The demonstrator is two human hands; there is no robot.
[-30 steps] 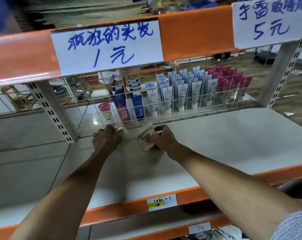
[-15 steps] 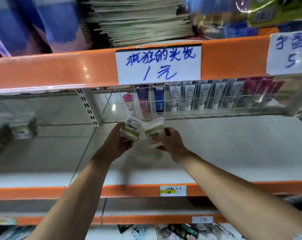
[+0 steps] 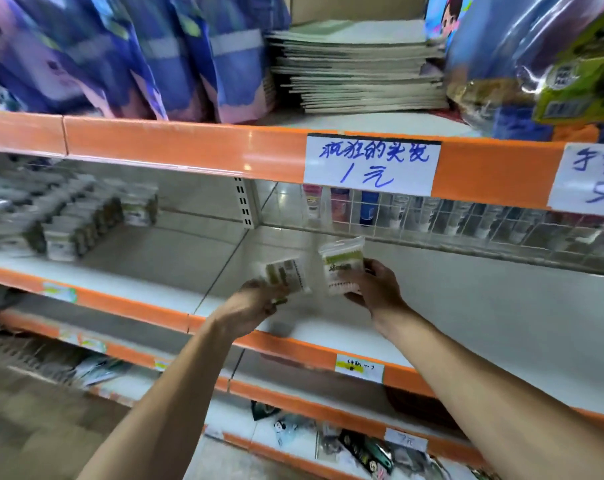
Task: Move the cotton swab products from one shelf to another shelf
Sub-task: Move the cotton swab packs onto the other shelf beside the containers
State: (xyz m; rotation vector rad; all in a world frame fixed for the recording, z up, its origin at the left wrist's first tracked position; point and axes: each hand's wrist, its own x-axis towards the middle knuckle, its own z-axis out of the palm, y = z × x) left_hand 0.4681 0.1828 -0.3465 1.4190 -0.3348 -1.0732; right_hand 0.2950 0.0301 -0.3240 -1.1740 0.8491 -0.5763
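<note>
My left hand [image 3: 254, 304] grips a clear packet of cotton swabs [image 3: 286, 274] with a green and white label, held above the white shelf [image 3: 484, 306]. My right hand [image 3: 375, 289] holds a second swab packet [image 3: 342, 266] upright, just right of the first. Both packets are lifted off the shelf board and blurred by motion. On the neighbouring shelf [image 3: 176, 254] to the left stand rows of the same swab packets [image 3: 79, 220], near its back and left side.
A wire rack of tubes [image 3: 449, 216] runs along the back of the right shelf. Orange rails [image 3: 189, 147] carry handwritten price signs [image 3: 371, 164]. Above sit blue bags [image 3: 138, 53] and stacked notebooks [image 3: 356, 67]. Packets lie on the bottom shelf [image 3: 356, 448].
Both hands have lifted their swab packets off the right shelf and carried them up and toward the left. The view has swung left, bringing the stocked left shelf into sight.
</note>
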